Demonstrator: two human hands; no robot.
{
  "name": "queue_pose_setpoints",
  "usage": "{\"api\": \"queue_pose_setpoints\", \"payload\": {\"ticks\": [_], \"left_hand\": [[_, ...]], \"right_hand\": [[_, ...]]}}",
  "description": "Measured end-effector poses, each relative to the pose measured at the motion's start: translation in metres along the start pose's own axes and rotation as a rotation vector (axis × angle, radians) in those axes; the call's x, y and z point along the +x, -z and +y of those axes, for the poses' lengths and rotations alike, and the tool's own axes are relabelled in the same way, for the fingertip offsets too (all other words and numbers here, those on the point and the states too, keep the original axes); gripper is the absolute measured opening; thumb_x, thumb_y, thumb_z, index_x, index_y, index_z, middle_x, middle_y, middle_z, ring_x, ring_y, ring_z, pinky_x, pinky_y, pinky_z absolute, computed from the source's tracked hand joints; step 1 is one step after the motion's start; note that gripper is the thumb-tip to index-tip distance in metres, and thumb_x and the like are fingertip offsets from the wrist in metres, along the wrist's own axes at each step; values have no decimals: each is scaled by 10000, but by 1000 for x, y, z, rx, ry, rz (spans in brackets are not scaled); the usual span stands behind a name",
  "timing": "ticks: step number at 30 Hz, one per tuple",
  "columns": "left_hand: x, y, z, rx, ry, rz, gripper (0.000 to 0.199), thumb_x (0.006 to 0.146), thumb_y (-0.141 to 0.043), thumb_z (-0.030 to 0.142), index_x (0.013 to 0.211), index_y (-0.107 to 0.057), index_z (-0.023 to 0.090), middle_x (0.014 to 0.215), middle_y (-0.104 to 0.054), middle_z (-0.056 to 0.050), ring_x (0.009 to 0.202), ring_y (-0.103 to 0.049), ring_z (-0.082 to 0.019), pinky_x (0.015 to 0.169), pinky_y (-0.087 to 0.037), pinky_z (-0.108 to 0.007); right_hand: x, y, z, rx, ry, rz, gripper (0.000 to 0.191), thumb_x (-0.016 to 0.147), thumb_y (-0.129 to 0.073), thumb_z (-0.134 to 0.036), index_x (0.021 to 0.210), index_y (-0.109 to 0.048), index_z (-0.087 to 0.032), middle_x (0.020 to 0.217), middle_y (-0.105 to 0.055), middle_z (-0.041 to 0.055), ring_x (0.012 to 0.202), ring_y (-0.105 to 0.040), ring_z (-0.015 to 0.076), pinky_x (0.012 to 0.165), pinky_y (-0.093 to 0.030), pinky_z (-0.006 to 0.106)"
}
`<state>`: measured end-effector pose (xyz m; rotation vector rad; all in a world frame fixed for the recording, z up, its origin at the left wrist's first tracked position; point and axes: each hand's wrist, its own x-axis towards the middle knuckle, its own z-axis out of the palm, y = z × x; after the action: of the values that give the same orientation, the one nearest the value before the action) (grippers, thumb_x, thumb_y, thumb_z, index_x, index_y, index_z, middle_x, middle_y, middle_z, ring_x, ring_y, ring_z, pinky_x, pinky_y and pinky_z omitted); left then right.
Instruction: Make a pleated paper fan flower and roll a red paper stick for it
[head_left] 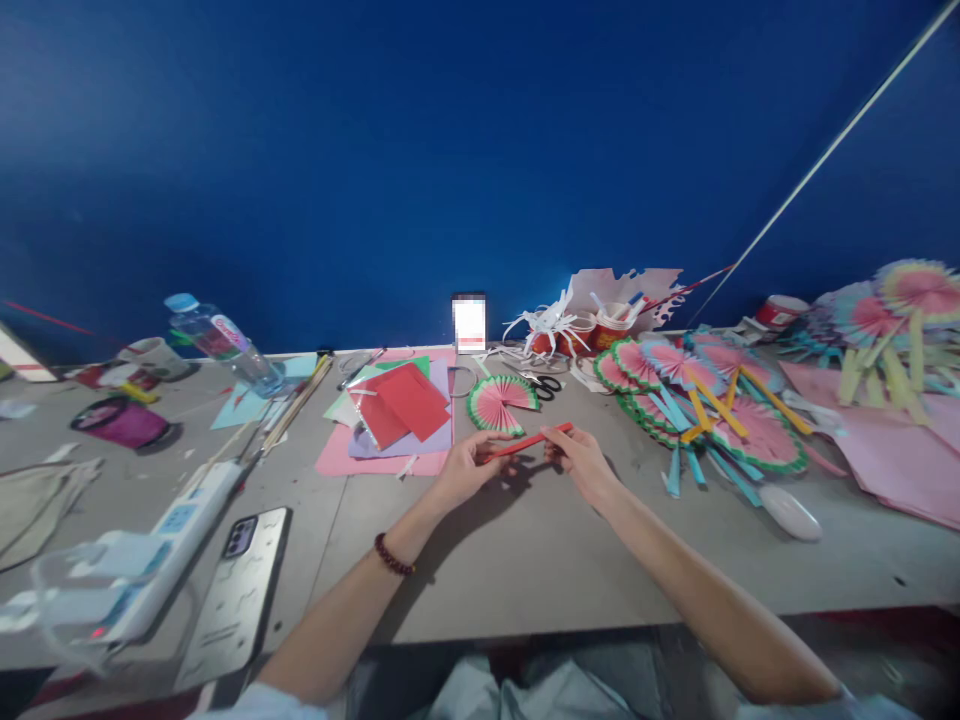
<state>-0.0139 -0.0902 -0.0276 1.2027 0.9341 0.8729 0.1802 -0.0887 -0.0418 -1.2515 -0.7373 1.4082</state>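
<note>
A narrow folded strip of red paper (531,440) is held up between my two hands above the table. My left hand (474,468) pinches its left end, and my right hand (576,458) grips the right end between thumb and fingers. Just beyond the strip lies a pleated paper fan (498,402), pink with a green edge like a watermelon, opened most of the way round. Black-handled scissors (549,386) rest beside it. To the left, red paper sheets (409,402) are stacked on purple, green and pink sheets.
Finished paper fans (720,400) with strips pile up at right, near a white computer mouse (790,512). At left are a phone (238,590), a power strip (176,545) and a water bottle (225,340). A lit screen (470,324) stands against the blue wall.
</note>
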Motion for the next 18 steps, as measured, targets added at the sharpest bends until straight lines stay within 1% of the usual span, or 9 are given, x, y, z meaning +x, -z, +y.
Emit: {"api": "queue_pose_setpoints", "payload": {"ticks": [4, 8, 9, 10, 13, 14, 16, 18], "left_hand": [[3, 3, -2, -37, -14, 83, 406, 681, -787, 459, 905, -670, 141, 794, -750, -103, 657, -709, -207, 624, -537, -308], [5, 8, -2, -104, -13, 127, 350, 665, -779, 407, 873, -684, 141, 724, -736, -81, 632, -700, -200, 646, -547, -320], [5, 9, -1, -107, -13, 128, 324, 666, -769, 387, 861, -689, 141, 706, -730, -74, 619, -694, -196, 636, -544, -314], [5, 9, -1, -103, -13, 122, 292, 668, -754, 364, 845, -693, 140, 681, -720, -64, 595, -683, -186, 617, -536, -303], [3, 10, 0, -69, -6, 61, 192, 681, -687, 296, 794, -697, 141, 582, -671, -31, 499, -615, -144, 545, -498, -267], [2, 9, 1, -58, 4, 30, 171, 683, -666, 280, 782, -693, 144, 560, -656, -23, 482, -594, -135, 529, -489, -260], [0, 8, 1, -38, 30, -30, 148, 678, -644, 258, 773, -682, 151, 541, -634, -9, 476, -574, -126, 511, -476, -247], [-2, 6, 2, -19, 40, -84, 146, 676, -647, 248, 783, -673, 153, 554, -630, -3, 480, -569, -118, 506, -465, -235]], "right_hand": [[-1, -1, -1, 67, -16, -35, 359, 539, -860, -420, 637, -606, -187, 539, -569, -38, 489, -515, 100, 520, -445, 247], [0, 4, -6, 117, -36, -74, 269, 636, -772, -406, 744, -671, -180, 584, -615, -17, 535, -572, 118, 541, -477, 234], [0, 6, -9, 130, -54, -103, 264, 658, -746, -402, 778, -684, -175, 611, -635, -6, 558, -595, 128, 554, -494, 237], [0, 8, -13, 145, -92, -152, 259, 679, -720, -395, 803, -689, -170, 651, -657, 8, 586, -620, 140, 567, -511, 244], [-3, 11, -21, 139, -322, -415, 265, 762, -641, -398, 825, -690, -145, 732, -693, 53, 638, -667, 180, 603, -557, 292], [-5, 10, -23, 115, -358, -470, 252, 776, -642, -382, 833, -689, -141, 736, -697, 54, 637, -671, 178, 608, -562, 290], [-10, 8, -22, 25, -357, -530, 232, 792, -674, -351, 875, -690, -135, 738, -703, 50, 629, -673, 159, 608, -560, 261], [-14, 5, -17, -77, -335, -567, 264, 799, -712, -365, 900, -688, -122, 738, -711, 57, 623, -677, 146, 594, -550, 232]]}}
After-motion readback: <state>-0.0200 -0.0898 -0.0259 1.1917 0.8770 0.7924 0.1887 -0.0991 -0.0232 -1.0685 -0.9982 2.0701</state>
